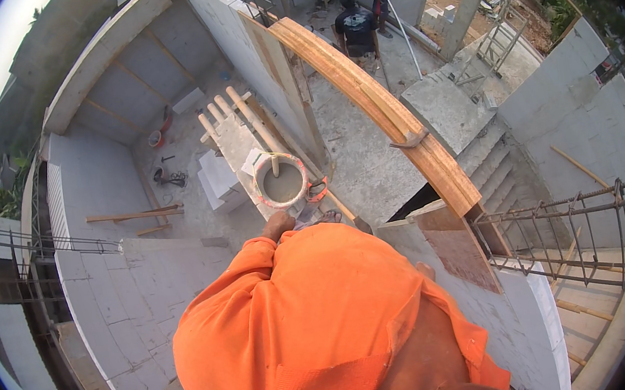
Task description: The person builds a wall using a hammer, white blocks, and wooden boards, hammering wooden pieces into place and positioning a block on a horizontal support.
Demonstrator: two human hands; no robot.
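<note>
My left hand [279, 224] comes out of an orange sleeve [239, 261] and looks closed, its knuckles up. It is just below a round bucket [259, 182] of grey wet mix, and what its fingers hold, if anything, is hidden. The bucket stands on the near end of a plank platform [234, 148]. Beside it lies a saw with a red handle [317, 192]. A small patch of skin [425, 269] shows past the right side of my orange top [331, 293]; it may be my right hand, but its fingers cannot be made out.
A claw hammer [411, 140] lies across a long wooden beam [363, 97] on the right. White blocks [218, 179] stand beside the platform. A rebar cage [578, 222] sticks out at the right. Two people [355, 28] are on the floor beyond, near concrete stairs [489, 152].
</note>
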